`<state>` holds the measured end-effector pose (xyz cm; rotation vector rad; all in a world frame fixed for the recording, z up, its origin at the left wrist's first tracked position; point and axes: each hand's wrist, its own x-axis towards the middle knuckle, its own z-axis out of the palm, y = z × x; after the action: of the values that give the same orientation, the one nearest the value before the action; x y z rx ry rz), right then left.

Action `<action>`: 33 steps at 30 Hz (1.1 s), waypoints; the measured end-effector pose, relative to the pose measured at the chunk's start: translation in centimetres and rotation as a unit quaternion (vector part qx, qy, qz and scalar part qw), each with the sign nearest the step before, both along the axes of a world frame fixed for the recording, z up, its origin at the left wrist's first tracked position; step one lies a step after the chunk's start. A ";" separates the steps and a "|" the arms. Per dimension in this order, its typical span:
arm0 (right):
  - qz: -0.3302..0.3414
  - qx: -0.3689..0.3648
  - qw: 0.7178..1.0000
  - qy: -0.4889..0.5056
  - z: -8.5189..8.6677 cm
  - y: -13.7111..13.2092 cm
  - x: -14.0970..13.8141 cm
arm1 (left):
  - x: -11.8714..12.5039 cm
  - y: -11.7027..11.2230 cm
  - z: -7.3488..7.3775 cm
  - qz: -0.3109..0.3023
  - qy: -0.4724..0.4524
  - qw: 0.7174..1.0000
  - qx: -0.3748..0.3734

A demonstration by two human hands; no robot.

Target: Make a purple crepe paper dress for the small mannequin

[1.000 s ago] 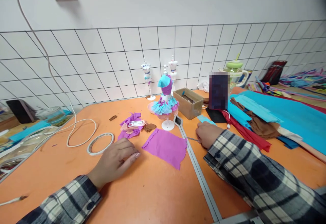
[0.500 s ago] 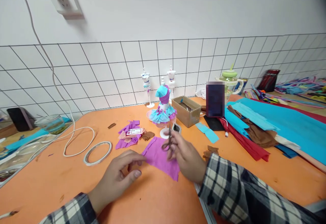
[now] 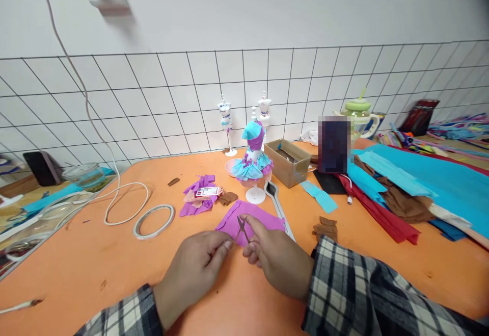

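Observation:
Small dark scissors (image 3: 243,227) are in my right hand (image 3: 280,257), their blades apart in a narrow X. My left hand (image 3: 196,259) is closed, with thumb and forefinger pinched close to the scissors. What lies in that pinch is too small to make out. Beneath and behind both hands a piece of purple crepe paper (image 3: 263,217) lies flat on the orange table (image 3: 126,280). Just beyond it stands a small dress form (image 3: 255,145) dressed in blue and purple paper.
Two white dress forms (image 3: 225,117) stand by the wall, near a cardboard box (image 3: 290,165). Purple scraps (image 3: 198,206) and a tape roll (image 3: 154,222) lie left. A long grey tool (image 3: 278,206), brown scraps (image 3: 325,228) and coloured paper sheets (image 3: 405,193) are right.
My left hand has moved right and its fingers have closed near the scissors. The scissors have tilted and come nearer. My view has shifted a little.

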<state>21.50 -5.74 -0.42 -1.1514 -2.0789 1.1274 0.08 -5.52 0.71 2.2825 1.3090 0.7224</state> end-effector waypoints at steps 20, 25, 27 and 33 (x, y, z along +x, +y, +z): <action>-0.211 0.117 0.892 -0.382 0.5 3.5 15.1 | 0.3 0.1 0.3 0.065 -0.240 0.950 -0.187; -0.310 0.196 0.875 -0.315 1.8 2.7 12.9 | 0.5 0.0 0.1 0.063 -0.269 0.937 -0.214; -0.322 0.296 0.869 -0.232 3.2 2.4 10.2 | 0.6 -0.1 0.1 0.058 -0.284 0.931 -0.222; -0.236 0.139 0.946 0.172 2.9 2.4 -0.9 | 1.1 -0.4 0.3 0.057 -0.312 0.919 -0.234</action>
<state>20.63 -3.30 2.43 -1.1337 -1.5239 0.7153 1.14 -5.91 1.03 1.4357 1.1413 0.9518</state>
